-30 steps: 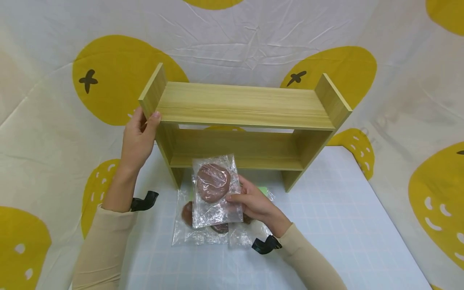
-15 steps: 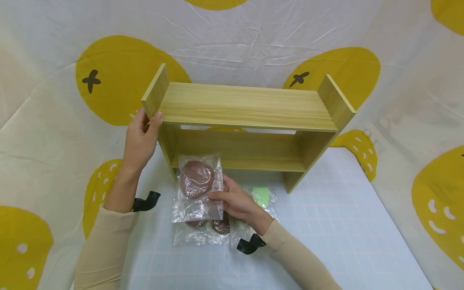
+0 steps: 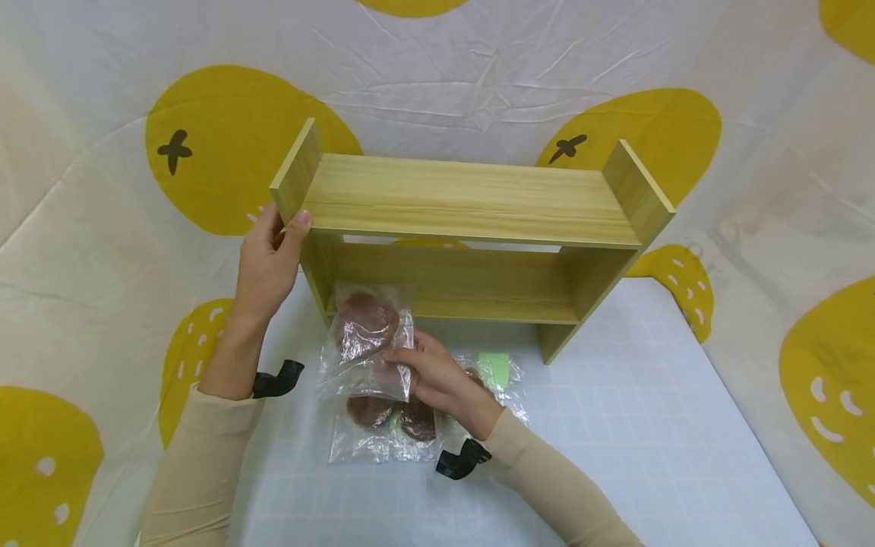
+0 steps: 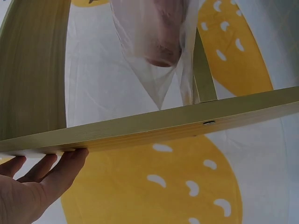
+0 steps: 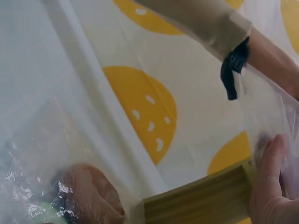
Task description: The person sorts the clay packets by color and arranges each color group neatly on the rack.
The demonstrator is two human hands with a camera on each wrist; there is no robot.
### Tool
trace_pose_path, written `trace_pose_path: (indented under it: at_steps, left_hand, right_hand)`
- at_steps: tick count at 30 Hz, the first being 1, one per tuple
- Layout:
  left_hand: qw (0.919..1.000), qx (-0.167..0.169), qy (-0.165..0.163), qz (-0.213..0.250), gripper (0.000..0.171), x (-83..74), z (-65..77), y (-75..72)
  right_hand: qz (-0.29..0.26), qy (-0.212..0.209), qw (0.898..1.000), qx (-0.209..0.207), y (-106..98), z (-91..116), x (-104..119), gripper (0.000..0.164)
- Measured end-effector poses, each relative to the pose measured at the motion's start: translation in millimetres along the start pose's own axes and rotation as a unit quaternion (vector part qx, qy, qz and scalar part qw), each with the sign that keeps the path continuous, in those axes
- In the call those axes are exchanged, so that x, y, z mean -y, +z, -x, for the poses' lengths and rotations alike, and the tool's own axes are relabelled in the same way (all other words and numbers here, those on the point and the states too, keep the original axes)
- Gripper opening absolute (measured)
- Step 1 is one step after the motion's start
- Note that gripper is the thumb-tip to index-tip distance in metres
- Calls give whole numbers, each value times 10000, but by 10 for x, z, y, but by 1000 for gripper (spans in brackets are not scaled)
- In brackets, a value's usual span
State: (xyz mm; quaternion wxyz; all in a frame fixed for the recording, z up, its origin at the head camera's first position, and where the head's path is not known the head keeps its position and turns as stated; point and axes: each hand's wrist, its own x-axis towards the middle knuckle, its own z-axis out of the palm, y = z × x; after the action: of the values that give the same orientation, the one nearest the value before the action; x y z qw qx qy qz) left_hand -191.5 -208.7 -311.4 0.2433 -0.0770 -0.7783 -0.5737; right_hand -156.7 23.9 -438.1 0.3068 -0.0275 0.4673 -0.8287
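A small wooden shelf with two boards and raised side panels stands on the table. My left hand grips its left side panel near the top board, thumb at the front edge; in the left wrist view its fingers lie against the panel's outer face. Between thumb and fingers my right hand pinches the lower right of a clear plastic bag holding a flat, round brown piece. This bag hangs before the left end of the lower board, its tip near the side panel in the left wrist view.
Below the raised bag, several more clear bags with brown pieces lie on the pale checked table, one showing a light green piece. Behind the shelf hangs a white cloth with yellow shapes.
My right hand has carried the bag left and slightly up, toward the left end of the lower board, tilting its top away. More of the bags beneath shows. My left hand keeps its grip.
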Motion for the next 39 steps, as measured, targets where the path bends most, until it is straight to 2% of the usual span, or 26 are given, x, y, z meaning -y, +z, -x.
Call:
trace_pose_path:
  at_steps: [5, 8, 17, 20, 24, 28, 31, 34, 39]
  left_hand:
    - [10000, -28, 27, -54, 42, -1, -18, 13]
    - [10000, -34, 13, -78, 43, -3, -24, 17]
    - [9999, -43, -11, -131, 43, -10, -19, 24]
    - [9999, -35, -39, -157, 44, -10, -14, 23]
    - [9998, -10, -112, -154, 45, -3, -2, 16]
    - [9998, 21, -167, -129, 45, -1, 8, 10]
    - [9998, 30, -173, -103, 45, -1, 10, 10]
    - [9998, 27, -188, -118, 45, -1, 12, 9]
    - [9997, 9, -190, -159, 45, -3, 15, 7]
  right_hand:
    - [-280, 43, 9993, -261, 24, -33, -5, 26]
    - [-523, 38, 9980, -355, 47, -52, -4, 20]
    - [-1171, 130, 9921, -438, 98, -113, 17, 25]
    - [-1120, 124, 9925, -473, 97, -133, 12, 18]
    - [-651, 91, 9964, -530, 85, -124, -18, 9]
    - [-422, 266, 9983, -287, 75, -62, -66, 8]
    - [-371, 469, 9981, 145, 65, 14, -104, 7]
    - [-100, 657, 9961, 582, 60, 102, -125, 7]
    - [49, 699, 9909, 1145, 71, 206, -137, 17]
